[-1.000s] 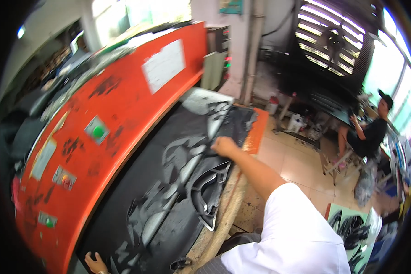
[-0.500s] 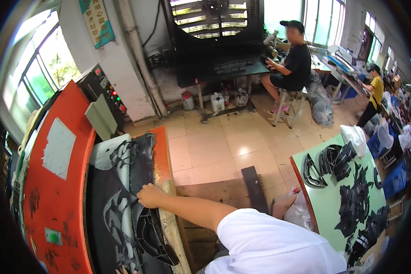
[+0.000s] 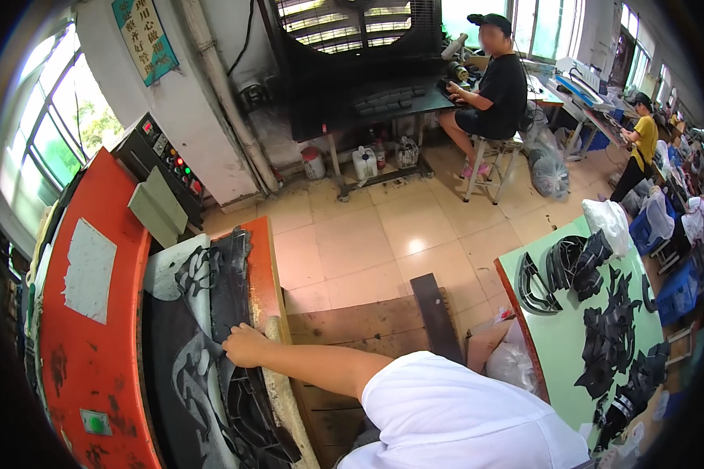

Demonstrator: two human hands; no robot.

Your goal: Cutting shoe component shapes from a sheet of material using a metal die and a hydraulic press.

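My right hand [image 3: 245, 345] reaches across to the left, fingers curled closed at the edge of a black sheet [image 3: 181, 332]. Shapes have been cut out of the sheet, and grey-white shows through the openings. Just below the hand lies a curved black frame with inner ribs, like a cutting die [image 3: 252, 402], partly over the sheet. Exactly how the fingertips grip is hidden by the back of the hand. My left hand is out of view.
An orange-red machine [image 3: 94, 313] with a green button stands left of the sheet. To the right, a pale green table [image 3: 555, 344] carries black cut pieces and curved frames. A person [image 3: 497, 94] sits on a stool at a dark bench; another [image 3: 641, 148] stands farther right.
My right hand has shifted slightly left and down in the picture, and the whole view has swung a little. The left fingertips, at the lower edge before, are gone from view.
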